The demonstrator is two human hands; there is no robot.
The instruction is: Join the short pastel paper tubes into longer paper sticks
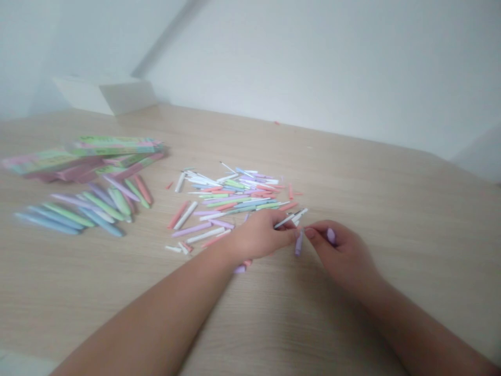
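My left hand is closed in a pinch on a thin white pen refill near the front of a heap of pastel pen parts. A purple piece shows under that hand. My right hand is closed too, its fingertips pinching a purple pen barrel, with another small purple piece tucked against its fingers. The two hands nearly meet over the wooden table.
Assembled pastel pens lie in a loose row at the left. Behind them are flat colourful packs. A white box sits at the table's far left by the wall. Loose parts scatter left of my hands.
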